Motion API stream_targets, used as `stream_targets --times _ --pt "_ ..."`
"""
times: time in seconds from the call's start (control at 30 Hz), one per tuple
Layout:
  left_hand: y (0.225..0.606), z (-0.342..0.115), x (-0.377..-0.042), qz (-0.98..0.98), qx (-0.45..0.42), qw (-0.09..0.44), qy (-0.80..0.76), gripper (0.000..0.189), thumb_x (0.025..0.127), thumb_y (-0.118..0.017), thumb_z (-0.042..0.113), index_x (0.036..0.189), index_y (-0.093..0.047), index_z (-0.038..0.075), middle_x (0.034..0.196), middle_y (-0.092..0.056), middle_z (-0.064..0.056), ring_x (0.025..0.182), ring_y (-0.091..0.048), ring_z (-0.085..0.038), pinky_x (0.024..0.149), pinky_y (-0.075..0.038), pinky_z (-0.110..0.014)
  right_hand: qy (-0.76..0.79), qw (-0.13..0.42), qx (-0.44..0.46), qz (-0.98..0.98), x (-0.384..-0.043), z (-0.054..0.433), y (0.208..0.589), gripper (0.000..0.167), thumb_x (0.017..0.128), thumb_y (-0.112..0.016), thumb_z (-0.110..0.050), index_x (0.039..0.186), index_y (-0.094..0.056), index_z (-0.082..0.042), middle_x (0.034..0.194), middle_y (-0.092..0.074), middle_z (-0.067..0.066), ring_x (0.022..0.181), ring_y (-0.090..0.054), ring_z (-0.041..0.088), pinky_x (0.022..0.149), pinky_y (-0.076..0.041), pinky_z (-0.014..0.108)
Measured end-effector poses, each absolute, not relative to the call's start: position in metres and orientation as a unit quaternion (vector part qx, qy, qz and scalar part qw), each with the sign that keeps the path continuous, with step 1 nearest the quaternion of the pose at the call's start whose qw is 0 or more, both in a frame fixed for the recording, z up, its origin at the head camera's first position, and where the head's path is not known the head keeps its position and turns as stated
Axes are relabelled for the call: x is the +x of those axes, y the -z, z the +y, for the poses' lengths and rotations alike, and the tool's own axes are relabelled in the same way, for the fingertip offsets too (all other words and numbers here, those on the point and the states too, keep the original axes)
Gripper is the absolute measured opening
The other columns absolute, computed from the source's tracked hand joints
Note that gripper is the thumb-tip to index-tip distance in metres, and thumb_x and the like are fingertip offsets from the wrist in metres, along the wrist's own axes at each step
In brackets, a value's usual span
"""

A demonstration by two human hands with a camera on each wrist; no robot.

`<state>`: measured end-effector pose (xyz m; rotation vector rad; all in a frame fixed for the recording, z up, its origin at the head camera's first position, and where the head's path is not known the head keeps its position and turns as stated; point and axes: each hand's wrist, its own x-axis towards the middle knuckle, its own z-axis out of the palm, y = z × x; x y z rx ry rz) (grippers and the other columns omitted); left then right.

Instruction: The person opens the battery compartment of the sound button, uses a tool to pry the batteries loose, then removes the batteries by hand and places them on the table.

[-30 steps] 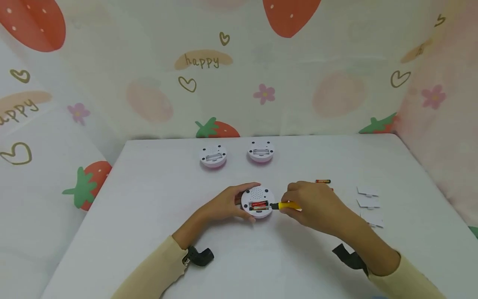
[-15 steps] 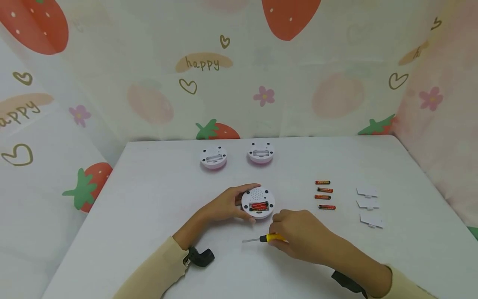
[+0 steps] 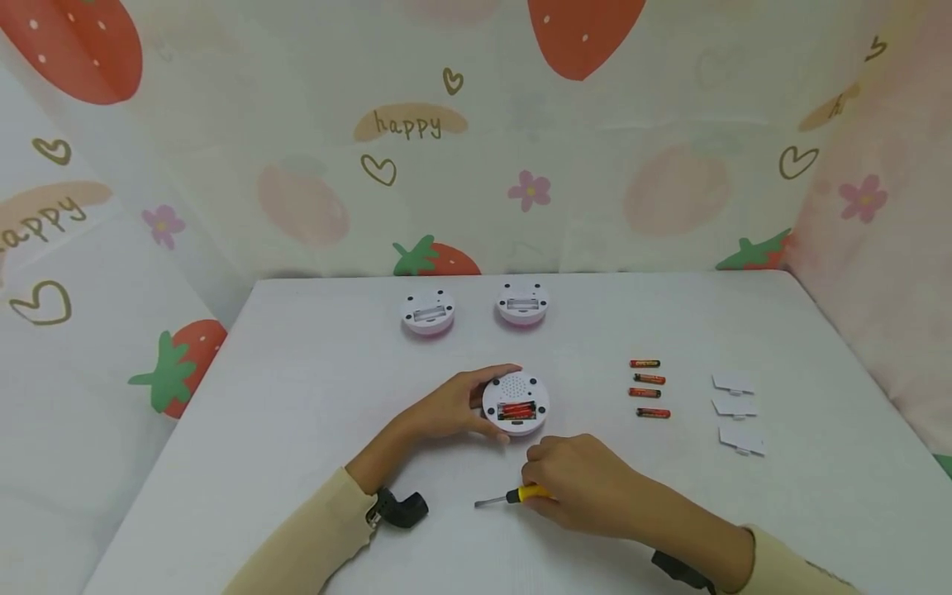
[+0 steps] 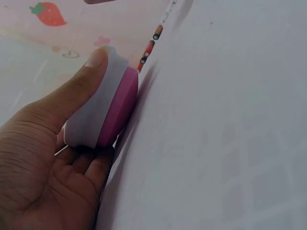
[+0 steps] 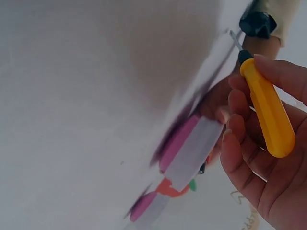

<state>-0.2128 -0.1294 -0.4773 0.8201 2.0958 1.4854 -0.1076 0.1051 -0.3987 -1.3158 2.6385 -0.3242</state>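
My left hand (image 3: 449, 406) grips the left edge of a round white device (image 3: 513, 386), thumb on the near side. Two red batteries (image 3: 516, 411) lie in its open compartment, below a patch of speaker holes. The left wrist view shows the device's pink lower half (image 4: 117, 110) against the table. Nearer the body, my right hand (image 3: 583, 483) holds a screwdriver (image 3: 526, 493) by its yellow handle, the metal shaft pointing left, apart from the device. In the right wrist view, thumb and fingers pinch the yellow handle (image 5: 268, 108).
Two similar round devices, a left one (image 3: 429, 312) and a right one (image 3: 523, 304), stand at the back with bare battery compartments. Several loose batteries (image 3: 645, 393) lie right of centre. Three white battery covers (image 3: 741, 440) lie beyond them, on the white table (image 3: 297, 355).
My right hand has drawn the screwdriver from the battery compartment toward the body and left, uncovering the loose batteries. The left hand and device have stayed in place.
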Motion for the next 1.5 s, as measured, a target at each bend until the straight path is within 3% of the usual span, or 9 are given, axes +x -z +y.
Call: stream_targets --times 0.87,1.13,1.37,1.5 --pt "0.474 -0.129 -0.21 0.755 0.293 0.22 -0.544 0.094 0.075 -0.092 0.01 0.154 -0.042 0.021 0.151 -0.048 0.002 0.134 -0.05 -0.014 0.111 -0.041 -0.025 0.053 0.093 -0.438 0.893 -0.115 0.098 0.418 0.016 0.081 -0.087 -0.025 0.087 -0.076 -0.016 0.074 -0.061 -0.01 0.069 -0.048 0.007 0.056 -0.042 0.018" --pt "0.477 -0.129 -0.211 0.757 0.298 0.218 -0.539 0.093 0.076 -0.091 0.013 0.154 -0.042 0.022 0.15 -0.049 0.003 0.132 -0.051 -0.013 0.111 -0.041 -0.027 0.069 0.05 -0.408 0.909 -0.127 0.109 0.406 0.026 0.089 -0.077 -0.044 0.092 -0.078 -0.018 0.083 -0.067 -0.009 0.074 -0.052 0.008 0.059 -0.047 0.02" --pt "0.476 -0.129 -0.211 0.763 0.292 0.218 -0.534 0.092 0.076 -0.091 0.013 0.154 -0.043 0.021 0.149 -0.05 0.003 0.131 -0.051 -0.012 0.112 -0.04 -0.027 0.097 -0.033 -0.334 0.937 -0.156 0.124 0.394 0.023 0.086 -0.083 -0.03 0.103 -0.079 -0.016 0.097 -0.073 -0.001 0.088 -0.065 0.016 0.067 -0.056 0.025" --pt "0.475 -0.129 -0.21 0.768 0.287 0.221 -0.529 0.092 0.076 -0.091 0.014 0.153 -0.043 0.021 0.149 -0.049 0.004 0.131 -0.051 -0.011 0.112 -0.04 -0.025 0.111 -0.04 -0.325 0.938 -0.17 0.128 0.397 0.028 0.086 -0.083 -0.026 0.111 -0.078 -0.014 0.103 -0.074 0.004 0.094 -0.068 0.021 0.072 -0.06 0.031"
